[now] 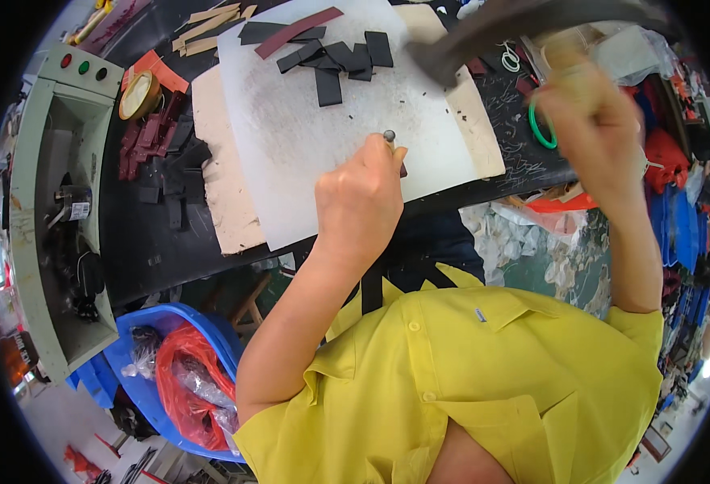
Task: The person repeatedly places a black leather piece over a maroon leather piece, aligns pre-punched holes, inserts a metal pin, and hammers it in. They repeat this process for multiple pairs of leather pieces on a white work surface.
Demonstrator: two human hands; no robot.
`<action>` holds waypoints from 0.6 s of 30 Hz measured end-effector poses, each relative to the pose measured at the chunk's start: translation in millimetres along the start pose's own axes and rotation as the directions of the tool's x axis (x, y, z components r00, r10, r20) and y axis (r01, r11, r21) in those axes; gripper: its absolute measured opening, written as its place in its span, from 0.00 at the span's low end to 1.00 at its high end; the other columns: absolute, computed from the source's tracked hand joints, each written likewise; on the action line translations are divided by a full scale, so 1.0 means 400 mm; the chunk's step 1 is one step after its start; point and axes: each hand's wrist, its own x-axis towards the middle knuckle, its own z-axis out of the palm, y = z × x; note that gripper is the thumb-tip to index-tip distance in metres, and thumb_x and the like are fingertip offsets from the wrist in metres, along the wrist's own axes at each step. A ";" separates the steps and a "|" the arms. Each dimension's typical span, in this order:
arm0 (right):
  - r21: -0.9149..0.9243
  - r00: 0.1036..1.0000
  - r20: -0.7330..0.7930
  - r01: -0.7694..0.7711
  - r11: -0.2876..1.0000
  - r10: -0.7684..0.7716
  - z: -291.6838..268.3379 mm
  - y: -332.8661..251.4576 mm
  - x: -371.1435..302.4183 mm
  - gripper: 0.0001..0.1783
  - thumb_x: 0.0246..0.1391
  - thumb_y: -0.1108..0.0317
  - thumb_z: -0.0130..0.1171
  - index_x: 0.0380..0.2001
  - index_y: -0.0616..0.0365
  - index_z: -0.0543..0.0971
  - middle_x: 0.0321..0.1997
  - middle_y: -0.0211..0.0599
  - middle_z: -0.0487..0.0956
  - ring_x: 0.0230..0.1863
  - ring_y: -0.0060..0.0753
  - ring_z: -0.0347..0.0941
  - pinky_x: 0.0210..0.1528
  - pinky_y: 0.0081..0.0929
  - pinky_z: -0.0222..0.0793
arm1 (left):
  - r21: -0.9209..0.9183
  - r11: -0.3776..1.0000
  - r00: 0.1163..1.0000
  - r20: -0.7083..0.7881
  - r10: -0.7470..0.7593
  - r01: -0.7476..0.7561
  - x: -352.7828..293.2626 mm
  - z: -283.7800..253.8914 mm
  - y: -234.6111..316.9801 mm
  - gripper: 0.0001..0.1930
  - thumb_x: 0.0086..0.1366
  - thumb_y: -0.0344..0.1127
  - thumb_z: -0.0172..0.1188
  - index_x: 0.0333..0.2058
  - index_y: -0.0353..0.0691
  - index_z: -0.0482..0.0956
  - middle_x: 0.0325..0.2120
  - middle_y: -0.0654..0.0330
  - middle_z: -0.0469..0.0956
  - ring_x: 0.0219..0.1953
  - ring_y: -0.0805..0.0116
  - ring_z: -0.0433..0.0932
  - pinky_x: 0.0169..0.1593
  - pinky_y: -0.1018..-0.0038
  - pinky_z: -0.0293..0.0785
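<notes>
My left hand is closed around a metal punch, whose round top end shows above the fist. A bit of dark maroon material shows beside that hand, above the white board. My right hand, smeared by motion, is wrapped round the handle of a dark hammer. The hammer is raised up and to the right of the punch, apart from it. Beyond my left hand lie several black strips and a long maroon strip.
Maroon and black pieces lie left of the board, near a bowl. A grey metal cabinet stands at the left, above a blue tub holding red bags. A green ring lies by my right hand.
</notes>
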 end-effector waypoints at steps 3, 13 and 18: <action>0.533 0.969 -0.249 0.138 0.835 -0.002 -0.012 -0.032 0.003 0.13 0.67 0.57 0.53 0.34 0.55 0.74 0.14 0.24 0.66 0.11 0.15 0.58 0.12 0.17 0.49 | 0.015 0.999 0.999 0.020 0.028 -0.028 0.002 0.006 0.002 0.10 0.64 0.29 0.63 0.28 0.36 0.70 0.19 0.57 0.78 0.18 0.57 0.78 0.20 0.69 0.70; -0.382 0.938 0.304 0.279 0.881 -0.166 0.048 0.069 -0.060 0.15 0.53 0.62 0.65 0.29 0.56 0.68 0.17 0.44 0.74 0.22 0.52 0.75 0.22 0.43 0.67 | -0.045 0.999 0.998 0.060 -0.013 0.016 0.010 -0.006 -0.005 0.07 0.65 0.30 0.61 0.31 0.37 0.72 0.18 0.56 0.78 0.19 0.56 0.78 0.21 0.66 0.69; -0.332 0.902 0.405 0.295 0.896 -0.147 0.120 0.090 -0.077 0.16 0.52 0.63 0.65 0.31 0.56 0.67 0.17 0.41 0.75 0.21 0.51 0.75 0.21 0.43 0.68 | -0.030 0.999 0.999 0.045 -0.029 0.030 -0.001 -0.010 -0.011 0.04 0.65 0.28 0.60 0.33 0.38 0.73 0.19 0.56 0.79 0.19 0.56 0.78 0.22 0.66 0.69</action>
